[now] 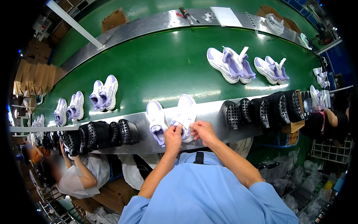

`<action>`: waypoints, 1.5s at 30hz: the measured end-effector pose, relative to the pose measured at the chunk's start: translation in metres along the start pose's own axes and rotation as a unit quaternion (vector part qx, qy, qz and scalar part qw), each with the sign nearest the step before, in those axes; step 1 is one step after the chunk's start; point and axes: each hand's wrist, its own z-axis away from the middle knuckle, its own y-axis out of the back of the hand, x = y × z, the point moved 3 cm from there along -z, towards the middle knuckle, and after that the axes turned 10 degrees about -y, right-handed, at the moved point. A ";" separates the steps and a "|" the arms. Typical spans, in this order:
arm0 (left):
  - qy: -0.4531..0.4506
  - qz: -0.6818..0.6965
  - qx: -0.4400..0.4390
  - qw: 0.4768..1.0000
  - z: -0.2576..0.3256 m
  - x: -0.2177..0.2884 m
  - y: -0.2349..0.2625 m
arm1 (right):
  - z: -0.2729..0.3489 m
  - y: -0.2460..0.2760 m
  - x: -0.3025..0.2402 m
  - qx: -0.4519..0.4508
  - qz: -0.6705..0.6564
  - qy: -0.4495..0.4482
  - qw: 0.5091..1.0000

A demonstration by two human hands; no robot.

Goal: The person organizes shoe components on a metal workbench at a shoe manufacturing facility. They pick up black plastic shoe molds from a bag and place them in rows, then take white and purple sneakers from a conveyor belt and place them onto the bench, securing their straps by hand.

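Observation:
Directly in front of me, a white and lilac sneaker (185, 106) lies toe away on the steel edge of the line. At its opening, my left hand (173, 139) is closed in a pinch on the strap or tongue area; the fingers cover the exact spot. My right hand (202, 131) has curled fingers pressed to the right side of the same sneaker near the collar. What lies between those fingertips is too small to make out. The matching sneaker (155, 114) rests just to the left, apart from both hands, its lilac lining showing.
Black perforated shoe lasts (128, 131) stand left of me, and more black lasts (264, 112) stand right. Sneaker pairs sit along the green belt (160, 67). A screwdriver (185, 15) and white paper (225, 16) lie on the far ledge. A co-worker (80, 175) works at left.

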 end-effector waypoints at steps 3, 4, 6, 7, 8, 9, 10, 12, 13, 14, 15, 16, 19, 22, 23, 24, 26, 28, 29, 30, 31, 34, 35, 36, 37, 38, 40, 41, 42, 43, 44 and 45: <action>0.015 0.020 -0.001 1.000 0.000 -0.005 0.000 | 0.010 -0.011 -0.009 -0.018 0.024 -0.029 0.999; 0.018 0.018 -0.001 1.000 0.000 -0.005 0.000 | 0.011 -0.014 -0.010 -0.021 0.032 -0.037 0.999; 0.029 0.006 -0.007 1.000 0.001 -0.001 0.000 | 0.009 -0.016 -0.010 -0.018 -0.003 -0.043 0.999; 0.036 -0.003 -0.012 0.999 0.001 0.003 0.000 | 0.008 -0.016 -0.010 -0.016 -0.021 -0.046 0.999; 0.042 -0.012 -0.017 0.999 0.002 0.006 -0.001 | 0.005 -0.014 -0.008 -0.026 -0.025 -0.056 0.998; 0.033 -0.012 -0.016 0.999 0.001 0.006 -0.001 | 0.002 -0.014 -0.008 -0.038 -0.029 -0.066 0.997; 0.023 -0.013 -0.014 1.000 0.001 0.004 -0.001 | -0.001 -0.012 -0.008 -0.049 -0.032 -0.076 0.995; 0.004 -0.019 -0.017 1.000 0.000 0.000 0.000 | -0.001 -0.009 -0.009 -0.090 -0.032 -0.086 0.992; -0.005 -0.025 -0.022 0.999 0.000 -0.002 0.002 | 0.000 -0.009 -0.011 -0.111 -0.032 -0.091 0.989; -0.014 -0.031 -0.026 0.999 -0.001 -0.004 0.003 | 0.000 -0.008 -0.013 -0.105 0.009 -0.079 0.991; -0.020 -0.045 -0.027 0.998 -0.001 -0.004 0.002 | 0.000 -0.008 -0.016 -0.099 0.048 -0.067 0.992; -0.026 -0.059 -0.028 0.998 -0.001 -0.003 0.001 | 0.000 -0.007 -0.018 -0.093 0.087 -0.054 0.990; -0.069 -0.113 -0.033 0.991 0.001 -0.006 0.000 | 0.001 -0.004 -0.023 -0.103 0.120 -0.040 0.987; -0.051 -0.122 -0.039 0.990 0.004 -0.009 -0.002 | 0.001 0.006 -0.024 -0.144 0.079 -0.063 0.984; -0.033 -0.116 -0.041 0.992 0.005 -0.009 -0.003 | 0.000 0.011 -0.027 -0.156 0.055 -0.062 0.984; -0.033 -0.114 -0.041 0.992 0.004 -0.014 -0.002 | 0.001 0.015 -0.033 -0.169 0.031 -0.060 0.983; -0.033 -0.109 -0.039 0.993 0.002 -0.023 -0.001 | 0.001 0.016 -0.042 -0.169 0.049 -0.044 0.983; 0.014 -0.045 -0.037 0.998 0.000 -0.018 -0.002 | 0.004 0.015 -0.052 -0.137 0.126 -0.012 0.982; 0.038 -0.013 -0.036 0.999 0.000 -0.015 -0.003 | 0.004 0.014 -0.047 -0.121 0.154 -0.002 0.981; 0.049 0.003 -0.032 0.998 0.000 -0.013 -0.004 | 0.004 0.015 -0.042 -0.117 0.149 0.007 0.982; 0.059 0.019 -0.028 0.998 0.001 -0.011 -0.005 | 0.004 0.015 -0.037 -0.114 0.145 0.017 0.983; 0.090 0.040 -0.026 0.995 0.002 -0.008 -0.006 | 0.005 0.015 -0.028 -0.096 0.152 0.050 0.983; 0.100 0.042 -0.027 0.994 0.002 -0.008 -0.006 | 0.002 0.014 -0.023 -0.092 0.152 0.063 0.982; 0.100 0.034 -0.032 0.994 0.001 -0.006 -0.006 | -0.001 0.014 -0.019 -0.087 0.152 0.078 0.981; 0.101 0.026 -0.037 0.994 0.001 -0.004 -0.006 | -0.003 0.015 -0.016 -0.081 0.155 0.089 0.981; 0.102 0.018 -0.042 0.994 0.001 -0.002 -0.007 | -0.006 0.016 -0.013 -0.075 0.158 0.100 0.979; 0.069 0.028 -0.033 0.997 -0.001 -0.012 -0.006 | -0.010 0.015 -0.009 -0.065 0.171 0.114 0.976; 0.052 0.033 -0.029 0.998 -0.001 -0.017 -0.006 | -0.012 0.015 -0.007 -0.058 0.180 0.116 0.975; 0.060 0.022 -0.031 0.997 -0.001 -0.013 -0.008 | -0.012 0.016 -0.008 -0.047 0.187 0.119 0.974; 0.067 0.012 -0.033 0.997 0.000 -0.009 -0.010 | -0.012 0.018 -0.007 -0.037 0.199 0.123 0.971; 0.074 0.002 -0.035 0.997 0.000 -0.005 -0.012 | -0.012 0.018 -0.007 -0.027 0.211 0.127 0.969; 0.048 -0.023 -0.034 0.998 0.000 -0.005 -0.012 | -0.010 0.017 -0.009 -0.018 0.225 0.132 0.965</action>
